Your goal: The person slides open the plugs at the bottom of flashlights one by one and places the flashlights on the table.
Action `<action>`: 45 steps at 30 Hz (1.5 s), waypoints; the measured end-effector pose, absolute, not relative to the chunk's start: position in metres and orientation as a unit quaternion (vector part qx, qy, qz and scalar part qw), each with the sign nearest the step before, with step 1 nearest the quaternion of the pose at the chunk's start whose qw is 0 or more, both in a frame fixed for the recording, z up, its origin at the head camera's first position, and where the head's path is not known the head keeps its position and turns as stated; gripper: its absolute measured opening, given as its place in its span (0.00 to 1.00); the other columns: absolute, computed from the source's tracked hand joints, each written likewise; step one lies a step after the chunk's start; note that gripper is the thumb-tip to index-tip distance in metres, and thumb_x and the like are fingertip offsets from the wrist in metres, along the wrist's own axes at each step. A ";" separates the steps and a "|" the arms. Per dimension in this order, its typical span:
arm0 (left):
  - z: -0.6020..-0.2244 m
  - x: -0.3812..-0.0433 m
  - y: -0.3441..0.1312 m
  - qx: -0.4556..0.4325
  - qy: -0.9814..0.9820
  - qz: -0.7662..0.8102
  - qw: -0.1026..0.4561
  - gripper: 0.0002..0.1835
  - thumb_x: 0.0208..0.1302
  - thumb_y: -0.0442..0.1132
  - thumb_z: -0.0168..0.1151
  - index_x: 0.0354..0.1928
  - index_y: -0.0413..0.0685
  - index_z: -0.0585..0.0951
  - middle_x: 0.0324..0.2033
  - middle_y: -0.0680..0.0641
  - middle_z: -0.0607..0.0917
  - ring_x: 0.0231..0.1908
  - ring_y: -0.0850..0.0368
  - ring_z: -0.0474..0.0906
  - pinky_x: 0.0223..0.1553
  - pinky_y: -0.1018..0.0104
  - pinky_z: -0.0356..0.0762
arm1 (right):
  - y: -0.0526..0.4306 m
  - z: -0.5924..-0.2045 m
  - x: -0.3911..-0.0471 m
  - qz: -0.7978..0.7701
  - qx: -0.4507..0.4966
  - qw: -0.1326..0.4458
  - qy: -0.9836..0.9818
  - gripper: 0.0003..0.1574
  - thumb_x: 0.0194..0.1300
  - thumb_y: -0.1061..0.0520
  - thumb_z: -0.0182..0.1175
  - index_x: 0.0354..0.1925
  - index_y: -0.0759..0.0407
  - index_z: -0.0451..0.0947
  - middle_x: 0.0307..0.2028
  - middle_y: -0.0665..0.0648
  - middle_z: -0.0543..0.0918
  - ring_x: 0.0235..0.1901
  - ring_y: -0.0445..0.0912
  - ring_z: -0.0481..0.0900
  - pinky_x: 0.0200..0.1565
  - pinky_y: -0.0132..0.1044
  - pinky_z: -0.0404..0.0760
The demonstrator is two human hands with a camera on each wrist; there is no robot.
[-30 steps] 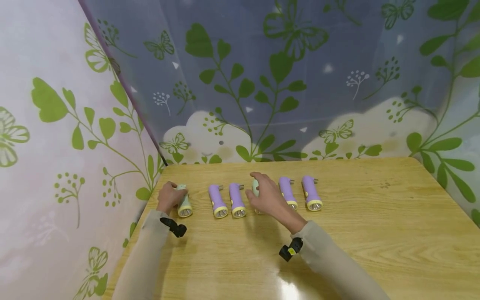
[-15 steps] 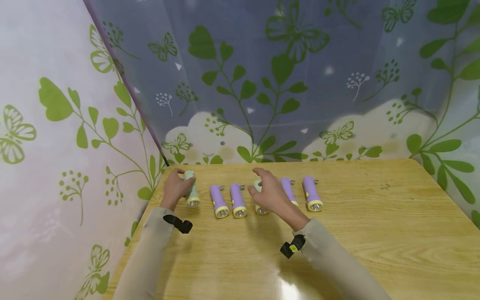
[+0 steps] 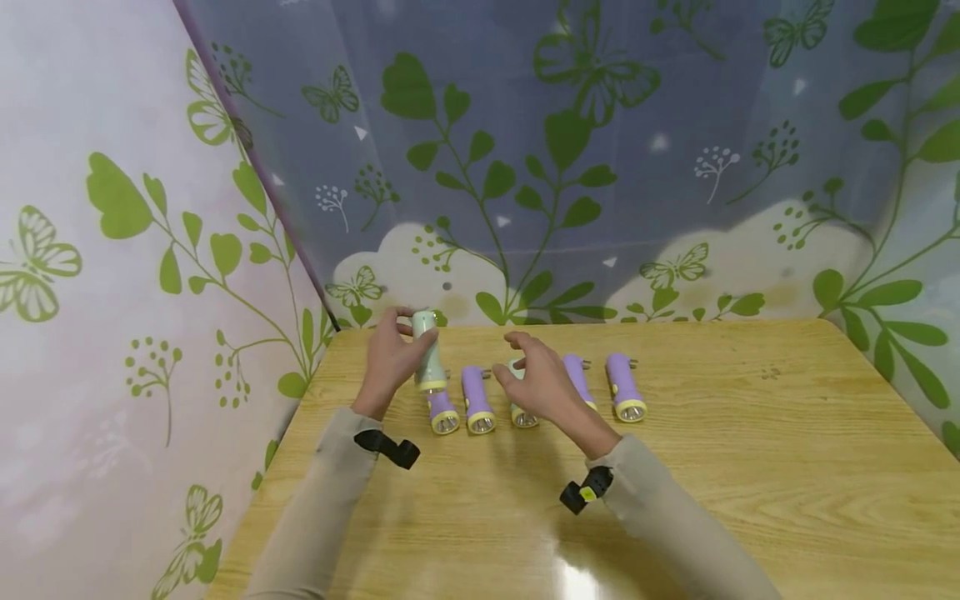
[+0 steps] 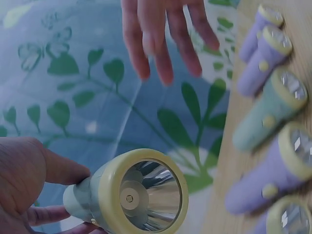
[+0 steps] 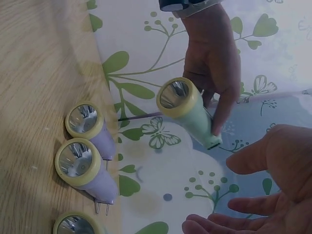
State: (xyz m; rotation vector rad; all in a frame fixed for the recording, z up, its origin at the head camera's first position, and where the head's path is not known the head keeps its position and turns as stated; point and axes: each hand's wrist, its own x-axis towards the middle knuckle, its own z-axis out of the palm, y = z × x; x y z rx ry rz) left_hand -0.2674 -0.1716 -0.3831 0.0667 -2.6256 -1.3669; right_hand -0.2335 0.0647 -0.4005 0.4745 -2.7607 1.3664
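My left hand grips a pale green flashlight with a yellow head, held between thumb and fingers and raised off the table. In the head view it overlaps the leftmost purple flashlight, hiding its upper part. Next to that lies another purple flashlight. My right hand hovers with spread, relaxed fingers over a second green flashlight, which it partly covers in the head view. The right wrist view shows that hand holding nothing. Further right lie two purple flashlights, one partly behind my right hand and one fully visible.
The flashlights lie in a row on a wooden table, lenses toward me, with metal plug prongs showing on some purple ones. A patterned cloth with leaves and butterflies hangs behind the table, and a lighter one along the left.
My left hand has lifted the green flashlight from the left end of the row and carried it up and to the right. My right hand has shifted slightly up, remaining over the other green flashlight.
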 end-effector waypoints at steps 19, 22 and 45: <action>-0.388 -0.236 -0.111 -0.103 -0.842 -0.519 0.107 0.27 0.69 0.45 0.66 0.66 0.48 0.71 0.50 0.38 0.82 0.37 0.45 0.85 0.32 0.58 0.86 | 0.073 -0.382 -0.240 0.502 0.160 0.035 -0.849 0.30 0.76 0.46 0.56 0.71 0.54 0.68 0.67 0.61 0.75 0.58 0.57 0.82 0.51 0.50 0.86; -0.391 -0.234 -0.107 -0.115 -0.836 -0.524 0.113 0.27 0.67 0.44 0.67 0.65 0.47 0.72 0.50 0.38 0.82 0.37 0.44 0.85 0.31 0.59 0.86 | 0.074 -0.377 -0.241 0.506 0.171 0.045 -0.844 0.29 0.76 0.46 0.56 0.70 0.55 0.69 0.66 0.63 0.76 0.57 0.58 0.83 0.52 0.51 0.86; -0.398 -0.226 -0.093 -0.142 -0.821 -0.539 0.124 0.26 0.64 0.44 0.71 0.61 0.50 0.73 0.52 0.42 0.83 0.42 0.45 0.87 0.33 0.63 0.87 | 0.075 -0.370 -0.247 0.510 0.216 0.046 -0.831 0.20 0.74 0.51 0.60 0.59 0.55 0.81 0.63 0.61 0.79 0.57 0.59 0.83 0.45 0.47 0.88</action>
